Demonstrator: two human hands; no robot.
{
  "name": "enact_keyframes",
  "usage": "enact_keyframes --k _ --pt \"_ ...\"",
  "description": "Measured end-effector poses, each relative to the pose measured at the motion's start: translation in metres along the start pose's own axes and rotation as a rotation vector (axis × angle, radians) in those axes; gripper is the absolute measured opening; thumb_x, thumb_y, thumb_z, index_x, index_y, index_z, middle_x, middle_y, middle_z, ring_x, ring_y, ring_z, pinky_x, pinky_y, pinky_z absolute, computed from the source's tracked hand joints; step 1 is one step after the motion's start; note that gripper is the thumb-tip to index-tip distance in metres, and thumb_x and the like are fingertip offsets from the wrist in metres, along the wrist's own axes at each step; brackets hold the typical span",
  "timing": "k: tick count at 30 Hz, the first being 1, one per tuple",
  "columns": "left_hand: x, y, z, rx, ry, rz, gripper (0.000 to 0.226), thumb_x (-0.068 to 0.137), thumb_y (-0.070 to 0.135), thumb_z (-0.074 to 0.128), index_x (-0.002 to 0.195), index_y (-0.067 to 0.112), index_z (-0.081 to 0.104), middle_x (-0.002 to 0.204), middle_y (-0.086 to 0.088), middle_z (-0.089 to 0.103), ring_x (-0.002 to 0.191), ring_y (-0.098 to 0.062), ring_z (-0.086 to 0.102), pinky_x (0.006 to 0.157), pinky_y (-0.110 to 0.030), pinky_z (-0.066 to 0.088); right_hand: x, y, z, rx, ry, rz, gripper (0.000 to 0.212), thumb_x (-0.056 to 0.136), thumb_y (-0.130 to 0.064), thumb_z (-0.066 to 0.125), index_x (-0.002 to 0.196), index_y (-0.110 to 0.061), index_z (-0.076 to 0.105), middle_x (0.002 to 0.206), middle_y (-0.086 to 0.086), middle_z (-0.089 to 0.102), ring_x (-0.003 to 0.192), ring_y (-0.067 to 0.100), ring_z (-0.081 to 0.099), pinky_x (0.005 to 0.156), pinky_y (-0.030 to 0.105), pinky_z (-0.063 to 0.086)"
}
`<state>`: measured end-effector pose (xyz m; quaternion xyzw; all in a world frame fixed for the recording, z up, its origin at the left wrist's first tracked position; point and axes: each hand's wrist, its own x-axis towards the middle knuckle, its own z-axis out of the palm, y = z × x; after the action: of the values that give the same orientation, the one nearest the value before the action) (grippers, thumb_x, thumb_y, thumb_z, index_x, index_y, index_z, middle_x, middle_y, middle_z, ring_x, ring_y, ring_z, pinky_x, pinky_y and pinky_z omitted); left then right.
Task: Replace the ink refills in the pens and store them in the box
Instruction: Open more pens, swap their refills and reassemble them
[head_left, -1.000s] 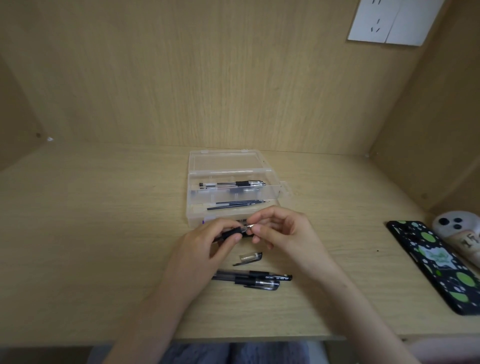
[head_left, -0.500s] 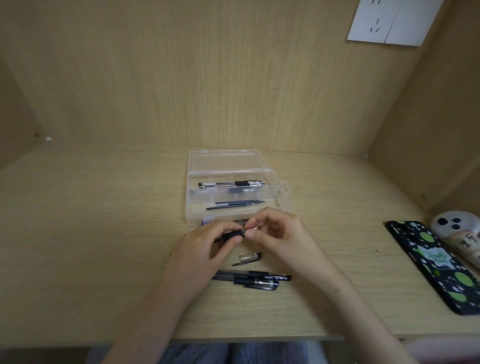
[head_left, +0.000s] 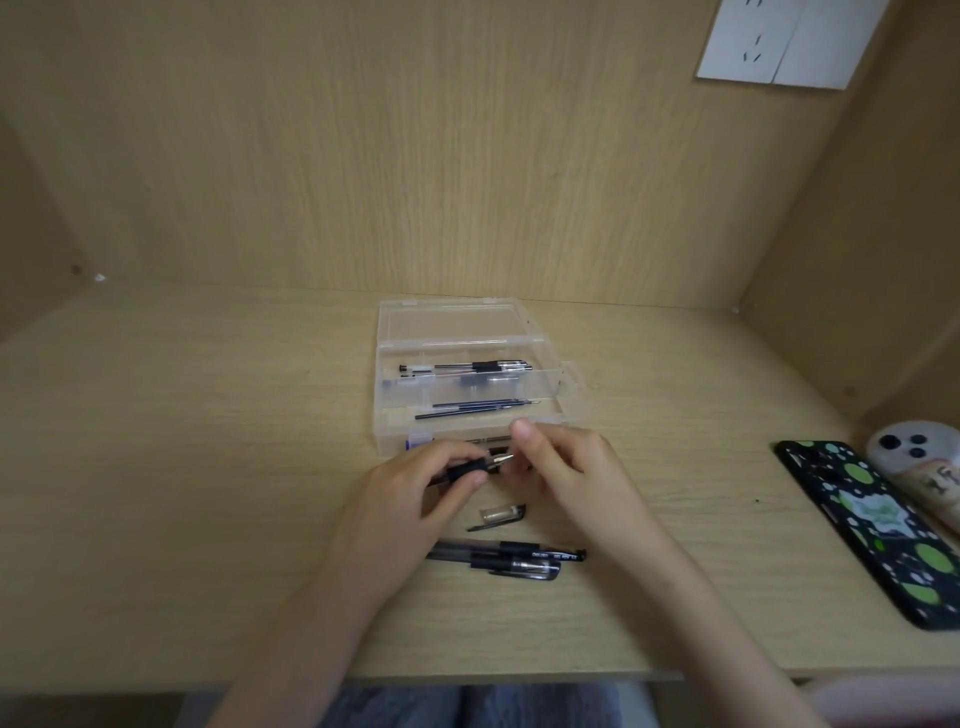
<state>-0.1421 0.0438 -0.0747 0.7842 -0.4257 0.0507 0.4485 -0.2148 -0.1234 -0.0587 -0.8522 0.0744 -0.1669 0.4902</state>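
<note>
spare pens (head_left: 506, 558): two, in front of box (head_left: 384, 395), nearest me; my forearm could sweep them off the desk (head_left: 208, 467).
cap (head_left: 498, 516): loose between them and box; may roll.
left hand (head_left: 415, 499): grips pen (head_left: 465, 470) barrel, just in front of box.
right hand (head_left: 566, 467): curled at metal tip (head_left: 501, 459); can't tell if pinching. Slip = tip lost.
refills (head_left: 478, 408): box front compartment.

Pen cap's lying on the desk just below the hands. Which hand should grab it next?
Right, probably. The left hand grips the pen by its black sleeve; the right hand only has fingertips at the metal tip, and the pen cap lies just beneath it.
</note>
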Motion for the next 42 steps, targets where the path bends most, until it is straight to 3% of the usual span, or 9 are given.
enact_keyframes --k 5,10,14,16,20,27,35,37,42 --pt "0.0 -0.003 0.002 -0.014 -0.008 0.014 0.02 0.086 0.04 0.059 0.102 0.03 0.065 0.093 0.025 0.064 0.091 0.01 0.058 0.076 -0.006 0.043 -0.002 0.0 -0.002 0.095 -0.064 -0.018 0.007 0.084 -0.028 0.068 0.08 -0.023 0.067 0.07 -0.006 0.06 0.066 0.004 0.05 0.062 0.019 0.04" --pt "0.001 -0.002 0.001 -0.012 -0.01 0.011 0.023 0.085 0.046 0.058 0.102 0.032 0.064 0.093 0.028 0.062 0.091 0.011 0.057 0.076 -0.004 0.041 -0.002 0.002 0.001 0.043 -0.015 0.008 0.037 0.086 -0.055 0.053 0.07 -0.023 0.065 0.063 -0.001 0.058 0.062 0.01 0.048 0.064 0.037 0.042" --pt "0.001 -0.004 0.002 -0.024 -0.013 0.008 0.022 0.085 0.044 0.058 0.101 0.031 0.065 0.093 0.025 0.065 0.09 0.009 0.059 0.076 -0.007 0.043 -0.003 0.0 0.0 0.11 -0.058 -0.021 0.007 0.084 -0.031 0.068 0.083 -0.024 0.067 0.074 -0.008 0.062 0.068 0.005 0.051 0.064 0.021 0.042" --pt "0.0 -0.005 0.003 -0.019 -0.025 0.015 0.029 0.084 0.048 0.051 0.104 0.031 0.064 0.094 0.023 0.066 0.09 0.008 0.059 0.076 -0.01 0.046 -0.004 0.001 0.001 0.079 -0.043 -0.015 0.009 0.083 -0.025 0.069 0.08 -0.017 0.066 0.068 -0.008 0.059 0.063 0.002 0.048 0.06 0.015 0.038" --pt "0.0 -0.004 0.002 -0.052 -0.009 0.007 0.025 0.084 0.046 0.058 0.103 0.03 0.064 0.091 0.024 0.065 0.087 0.006 0.06 0.074 -0.011 0.047 -0.005 0.002 0.003 -0.016 -0.037 -0.022 0.027 0.087 -0.036 0.062 0.067 -0.018 0.062 0.057 -0.009 0.048 0.057 0.002 0.041 0.056 0.022 0.033" --pt "0.0 -0.004 0.003 -0.033 -0.028 0.001 0.027 0.083 0.043 0.056 0.103 0.029 0.066 0.094 0.022 0.067 0.09 0.006 0.06 0.077 -0.01 0.046 -0.005 0.003 0.001 0.159 -0.043 -0.003 0.004 0.084 -0.024 0.069 0.081 -0.021 0.068 0.073 0.001 0.063 0.069 0.01 0.052 0.066 0.025 0.043" --pt "0.001 -0.004 0.002 -0.035 0.0 0.002 0.026 0.082 0.045 0.061 0.101 0.028 0.067 0.091 0.025 0.066 0.09 0.01 0.058 0.076 -0.005 0.042 -0.006 0.003 0.001 0.084 0.028 0.006 0.031 0.088 -0.045 0.057 0.07 -0.021 0.065 0.066 0.0 0.064 0.065 0.008 0.054 0.068 0.034 0.044" --pt "0.001 -0.002 0.001 -0.078 0.031 -0.044 0.023 0.08 0.04 0.057 0.099 0.031 0.066 0.092 0.027 0.064 0.09 0.011 0.057 0.076 -0.003 0.04 -0.007 0.005 -0.004 0.133 0.058 0.003 0.037 0.089 -0.049 0.05 0.075 -0.019 0.067 0.068 -0.008 0.066 0.068 0.004 0.055 0.071 0.027 0.043" --pt "0.001 -0.004 0.003 -0.087 0.051 -0.052 0.023 0.082 0.038 0.056 0.102 0.031 0.064 0.091 0.026 0.062 0.089 0.008 0.058 0.075 -0.008 0.044 -0.013 0.017 -0.014 -0.09 -0.101 -0.047 0.002 0.083 -0.029 0.069 0.085 -0.028 0.069 0.081 -0.014 0.063 0.079 0.001 0.054 0.074 0.018 0.04"
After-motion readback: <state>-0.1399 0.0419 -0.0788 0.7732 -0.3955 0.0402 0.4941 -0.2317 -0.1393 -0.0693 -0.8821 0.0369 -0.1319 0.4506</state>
